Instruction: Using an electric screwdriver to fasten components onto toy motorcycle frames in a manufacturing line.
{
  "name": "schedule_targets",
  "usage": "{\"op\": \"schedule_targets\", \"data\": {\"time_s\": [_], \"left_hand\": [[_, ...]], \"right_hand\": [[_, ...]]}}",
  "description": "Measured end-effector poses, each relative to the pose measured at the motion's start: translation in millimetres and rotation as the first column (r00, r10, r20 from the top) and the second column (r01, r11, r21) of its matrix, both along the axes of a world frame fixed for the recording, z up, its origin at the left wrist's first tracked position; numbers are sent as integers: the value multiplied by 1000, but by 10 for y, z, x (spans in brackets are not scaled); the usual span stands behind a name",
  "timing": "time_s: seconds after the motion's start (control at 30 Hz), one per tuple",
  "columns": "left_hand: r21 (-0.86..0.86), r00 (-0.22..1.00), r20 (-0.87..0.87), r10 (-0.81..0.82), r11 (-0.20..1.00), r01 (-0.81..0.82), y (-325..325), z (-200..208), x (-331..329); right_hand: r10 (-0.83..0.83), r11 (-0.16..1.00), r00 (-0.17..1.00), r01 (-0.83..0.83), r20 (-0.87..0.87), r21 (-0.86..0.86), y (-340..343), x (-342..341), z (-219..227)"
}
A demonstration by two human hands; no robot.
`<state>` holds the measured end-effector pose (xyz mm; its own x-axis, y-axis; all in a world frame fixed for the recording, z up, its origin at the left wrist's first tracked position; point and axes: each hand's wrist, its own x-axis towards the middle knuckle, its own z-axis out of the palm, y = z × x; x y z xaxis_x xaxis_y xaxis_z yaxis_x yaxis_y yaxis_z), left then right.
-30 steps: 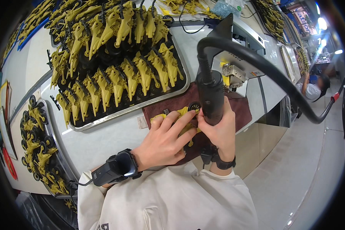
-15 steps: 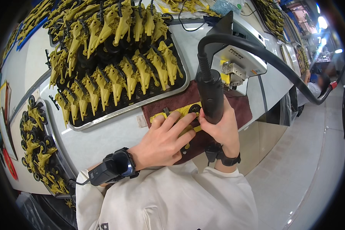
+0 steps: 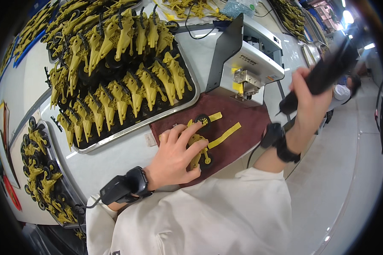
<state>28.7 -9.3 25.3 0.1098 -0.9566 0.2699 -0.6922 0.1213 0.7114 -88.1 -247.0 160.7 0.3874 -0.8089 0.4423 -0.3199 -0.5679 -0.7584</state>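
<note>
My right hand (image 3: 308, 95) is wrapped round a thick black electric screwdriver (image 3: 325, 76), raised to the right of the cloth. Its thin bit points down and left, touching nothing. My left hand (image 3: 174, 155) rests over a yellow toy motorcycle (image 3: 194, 161) with black wheels, fingers pressing it against the dark red cloth (image 3: 242, 123). One black wheel (image 3: 203, 120) shows past the fingertips. Most of the motorcycle's body is hidden under the hand. Two strips of yellow tape (image 3: 224, 135) lie on the cloth beside it.
A metal-rimmed tray (image 3: 127, 134) full of yellow toy motorcycles stands at the far left. Another loaded tray (image 3: 68, 178) sits at the left edge. Behind the cloth is a grey screw feeder (image 3: 259, 59). Farther right, a person (image 3: 341, 93) is visible.
My right hand has lifted the screwdriver off the motorcycle and swung it up to the right. The left hand stays on the motorcycle; the view has shifted slightly.
</note>
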Motion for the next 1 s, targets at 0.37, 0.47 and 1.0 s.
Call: {"op": "schedule_targets", "data": {"time_s": [0.37,0.47,1.0], "left_hand": [[74,986,118,118,989,-128,-68,-191,-128],[116,987,114,114,985,-128,-37,-119,-67],[-4,-106,754,648,-157,-988,3438,184,1232]], "right_hand": [[56,996,964,-36,259,-82,185,108,-88],[320,942,752,-316,577,-111,300,138,-123],[184,926,716,-356,673,125,279,94,-530]]}}
